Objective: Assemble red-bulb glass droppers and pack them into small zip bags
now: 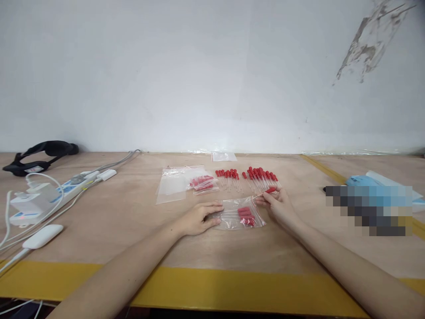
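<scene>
Head view: left hand [199, 218] lies spread flat on the clear bag [239, 213] at surface centre; at its 2 o'clock, right hand [278, 204] pinches a red-capped dropper [267, 191].

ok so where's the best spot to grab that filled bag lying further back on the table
Probably the flat clear end of the filled bag, on its left side. The red-capped contents bunch toward the right, so the left stays thin and flat for fingers to pinch, coming from the front left, where empty bags lie alongside.
</scene>
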Demonstrator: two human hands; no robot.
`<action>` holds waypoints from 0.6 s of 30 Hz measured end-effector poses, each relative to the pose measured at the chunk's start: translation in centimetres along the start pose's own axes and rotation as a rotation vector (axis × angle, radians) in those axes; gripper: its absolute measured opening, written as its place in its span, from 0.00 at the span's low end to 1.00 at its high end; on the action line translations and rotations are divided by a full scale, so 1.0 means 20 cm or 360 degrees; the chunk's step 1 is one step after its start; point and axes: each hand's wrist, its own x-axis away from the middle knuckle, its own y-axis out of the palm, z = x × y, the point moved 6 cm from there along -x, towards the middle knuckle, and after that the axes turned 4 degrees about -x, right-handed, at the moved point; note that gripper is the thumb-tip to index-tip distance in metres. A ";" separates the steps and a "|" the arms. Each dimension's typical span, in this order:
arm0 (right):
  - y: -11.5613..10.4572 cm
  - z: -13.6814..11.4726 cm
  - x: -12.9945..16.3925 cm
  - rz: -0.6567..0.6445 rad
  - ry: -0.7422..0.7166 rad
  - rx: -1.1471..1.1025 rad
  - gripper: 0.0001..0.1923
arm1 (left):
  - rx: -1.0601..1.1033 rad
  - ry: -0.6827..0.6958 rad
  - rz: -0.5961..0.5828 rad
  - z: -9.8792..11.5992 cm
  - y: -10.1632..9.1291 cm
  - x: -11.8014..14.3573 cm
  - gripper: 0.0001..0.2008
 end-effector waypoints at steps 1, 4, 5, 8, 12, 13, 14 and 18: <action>0.00 0.00 0.00 -0.0014 0.0037 -0.0032 0.24 | -0.0003 0.0005 0.0004 0.00 0.00 0.00 0.21; -0.01 0.01 0.00 -0.0090 0.0143 0.0062 0.19 | -0.0026 0.0007 0.0006 0.01 0.00 0.00 0.22; -0.02 0.00 0.00 -0.0154 0.0170 0.0182 0.17 | -0.0033 0.0004 0.0007 0.01 0.00 0.00 0.22; 0.00 0.00 0.01 -0.0497 0.0228 0.0730 0.14 | -0.0042 0.0002 0.0012 0.01 0.00 0.00 0.22; 0.05 -0.02 -0.01 -0.0867 0.0014 0.1156 0.14 | -0.0038 0.0028 0.0018 0.02 -0.01 0.00 0.22; 0.07 -0.03 -0.01 -0.0908 -0.0036 0.1182 0.14 | -0.0038 0.0031 0.0020 0.02 -0.01 0.00 0.22; 0.08 -0.03 -0.02 -0.0936 -0.0060 0.1204 0.14 | -0.0037 0.0032 0.0023 0.02 -0.01 -0.01 0.22; 0.12 -0.03 -0.04 -0.0924 -0.0082 0.1252 0.13 | -0.0033 0.0028 0.0028 0.02 -0.01 -0.01 0.22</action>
